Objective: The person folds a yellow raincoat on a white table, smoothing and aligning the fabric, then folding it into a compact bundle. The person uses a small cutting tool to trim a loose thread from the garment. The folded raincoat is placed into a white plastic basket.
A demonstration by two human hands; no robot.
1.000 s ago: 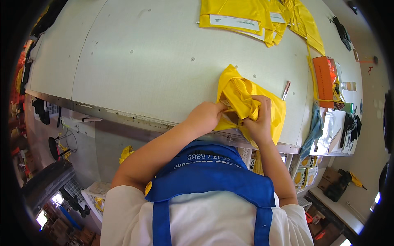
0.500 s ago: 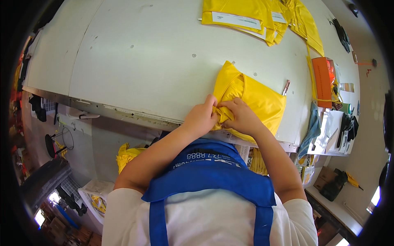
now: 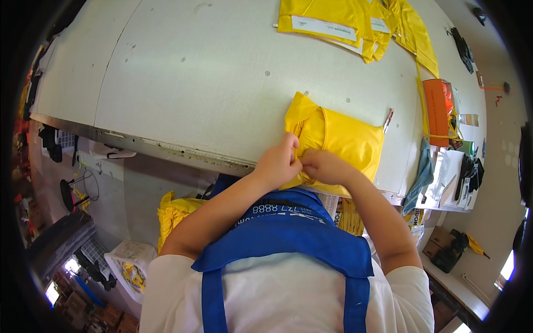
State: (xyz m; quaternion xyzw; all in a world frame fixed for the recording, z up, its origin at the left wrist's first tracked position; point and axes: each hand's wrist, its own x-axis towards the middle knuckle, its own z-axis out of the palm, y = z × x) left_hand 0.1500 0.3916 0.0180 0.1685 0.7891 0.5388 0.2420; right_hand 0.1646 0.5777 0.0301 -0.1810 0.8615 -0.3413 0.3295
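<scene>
A shiny yellow fabric bundle (image 3: 351,139), folded like a garment, lies at the near edge of the white table. My left hand (image 3: 279,164) is closed on its left edge, thumb and fingers pinched together. Close beside it my right hand (image 3: 326,166) has its fingers curled into the fabric at the near left part. The fingertips of both hands nearly meet, and the fabric between them is partly hidden. A fold runs down the left part of the bundle. Beyond its right corner lies a small red-handled tool (image 3: 388,119).
Further yellow folded pieces (image 3: 327,16) with white labels lie at the far side of the table (image 3: 183,105). An orange box (image 3: 437,111) and a blue cloth (image 3: 422,172) are at the right. Yellow fabric (image 3: 176,213) and a white crate (image 3: 130,261) are below the table edge.
The bundle's upper left corner has come down and left, and its left opening looks narrower. My left hand has shifted slightly right; my right hand has moved slightly nearer me.
</scene>
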